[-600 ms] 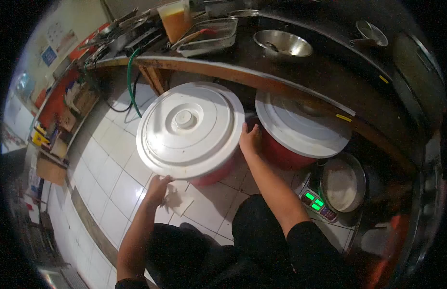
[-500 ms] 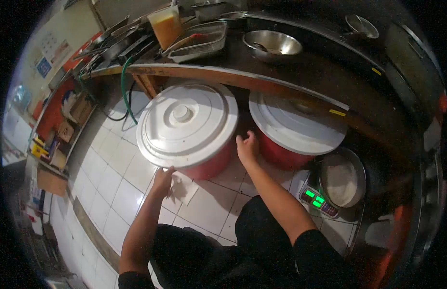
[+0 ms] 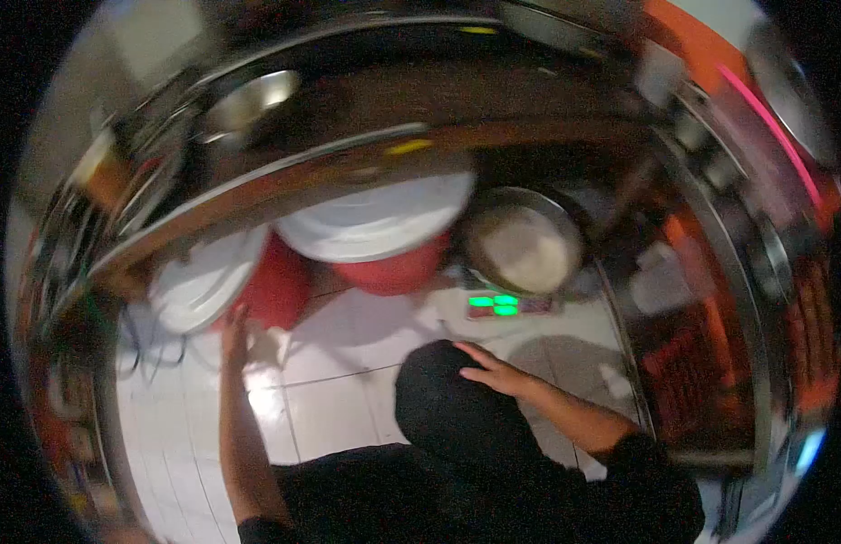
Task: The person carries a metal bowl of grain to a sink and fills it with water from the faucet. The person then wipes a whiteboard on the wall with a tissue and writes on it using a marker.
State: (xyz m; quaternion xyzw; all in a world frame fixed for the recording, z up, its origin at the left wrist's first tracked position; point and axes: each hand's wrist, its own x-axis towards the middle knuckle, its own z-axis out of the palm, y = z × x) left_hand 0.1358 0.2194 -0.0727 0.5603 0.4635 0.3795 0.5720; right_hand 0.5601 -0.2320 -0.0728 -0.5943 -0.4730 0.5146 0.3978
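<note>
Two red tubs with white lids stand under the counter edge: the left lid (image 3: 207,279) and the right lid (image 3: 384,213). My left hand (image 3: 234,331) is at the left red tub (image 3: 280,288), just below its lid rim; blur hides its exact finger shape and whether it touches. My right hand (image 3: 493,370) rests on my dark-clothed knee with its fingers apart, holding nothing. Beyond it, a round metal pan (image 3: 525,245) with pale contents sits on or against a scale (image 3: 506,304) with green lit digits.
A dark counter (image 3: 393,86) crosses the top, with a metal bowl (image 3: 257,102) on it. Cables (image 3: 153,354) lie on the tiled floor at left. An orange crate (image 3: 688,363) and a pink-edged container (image 3: 756,136) are at right.
The view has swung right. My right hand has left the gap between the tubs and come to my knee. My left hand stays near the left tub.
</note>
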